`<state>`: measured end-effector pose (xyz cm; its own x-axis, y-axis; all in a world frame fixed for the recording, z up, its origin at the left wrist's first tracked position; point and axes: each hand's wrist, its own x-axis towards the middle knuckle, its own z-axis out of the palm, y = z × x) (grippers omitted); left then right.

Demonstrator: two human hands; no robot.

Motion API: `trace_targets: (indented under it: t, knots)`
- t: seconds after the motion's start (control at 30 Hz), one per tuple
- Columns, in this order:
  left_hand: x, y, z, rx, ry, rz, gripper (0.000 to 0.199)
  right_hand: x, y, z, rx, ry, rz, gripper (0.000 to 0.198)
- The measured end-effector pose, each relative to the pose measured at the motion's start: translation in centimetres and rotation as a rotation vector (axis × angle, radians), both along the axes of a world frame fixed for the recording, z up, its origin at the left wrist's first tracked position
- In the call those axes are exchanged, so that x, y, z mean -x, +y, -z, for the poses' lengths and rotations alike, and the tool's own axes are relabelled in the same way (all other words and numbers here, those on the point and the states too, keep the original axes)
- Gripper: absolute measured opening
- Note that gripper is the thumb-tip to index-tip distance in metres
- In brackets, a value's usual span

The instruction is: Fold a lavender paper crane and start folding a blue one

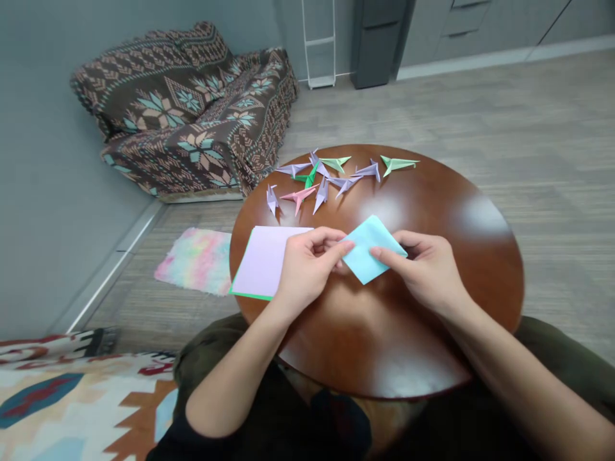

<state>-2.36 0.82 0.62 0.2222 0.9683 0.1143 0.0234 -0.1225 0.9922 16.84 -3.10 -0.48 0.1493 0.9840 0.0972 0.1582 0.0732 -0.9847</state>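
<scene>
A light blue folded paper square [369, 246] is held corner-up above the table, between both hands. My left hand [314, 259] pinches its left corner, thumb on top and fingers beneath. On the opposite side my right hand [425, 262] grips the right corner, its thumb lying across the paper's face. Under my left wrist lies a stack of lilac paper [269, 253] with a green sheet showing along its edge. Beyond the hands stand several folded paper cranes, among them a pink crane [300, 197], a dark green crane [310, 176] and a pale green crane [398, 164].
The round brown wooden table [480, 275] is glossy and sits close to my knees. Behind it at left is a sofa [192, 121] under a patterned cover. A pastel fluffy mat [196, 259] lies on the floor. A white rack [320, 41] and grey cabinets [485, 32] stand farther back.
</scene>
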Motion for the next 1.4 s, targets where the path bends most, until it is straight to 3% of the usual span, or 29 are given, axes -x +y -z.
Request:
trace_targets:
  t: [0.1,0.2,0.3,0.4,0.63,0.83,1.03,1.23,1.33,1.4]
  knots:
    - [0.0,0.2,0.2,0.03,-0.027,-0.003,0.033,-0.1,0.3,0.2,-0.033,0.065,0.062,0.017]
    - [-0.1,0.0,0.2,0.136,-0.014,0.135,0.037,0.1,0.3,0.5,-0.075,0.175,0.135,0.014]
    - [-0.1,-0.4,0.1,0.214,0.022,0.265,0.034,0.3,0.0,0.7,-0.073,0.243,0.108,0.012]
    - [-0.1,-0.5,0.1,0.231,0.053,0.31,0.032,0.4,-0.1,0.8,-0.087,0.232,0.096,0.011]
    - [0.1,-0.2,0.1,0.238,0.088,0.376,0.03,0.3,0.2,0.7,-0.206,0.195,0.226,0.015]
    - [0.1,0.0,0.3,0.159,0.117,0.364,0.023,0.3,0.5,0.8,-0.239,0.216,0.27,0.022]
    - [0.1,0.1,0.2,0.151,0.084,0.339,0.025,0.4,0.3,0.8,-0.142,0.242,0.135,0.021]
    - [0.2,0.1,0.3,0.18,0.129,0.362,0.022,-0.4,1.0,0.8,-0.35,0.225,0.268,0.026]
    - [0.4,0.4,0.7,0.188,0.143,0.334,0.024,-1.0,1.3,1.0,-0.368,0.253,0.327,0.027]
    - [0.5,0.6,0.9,0.19,0.136,0.324,0.026,-1.1,1.2,0.9,-0.339,0.25,0.262,0.028]
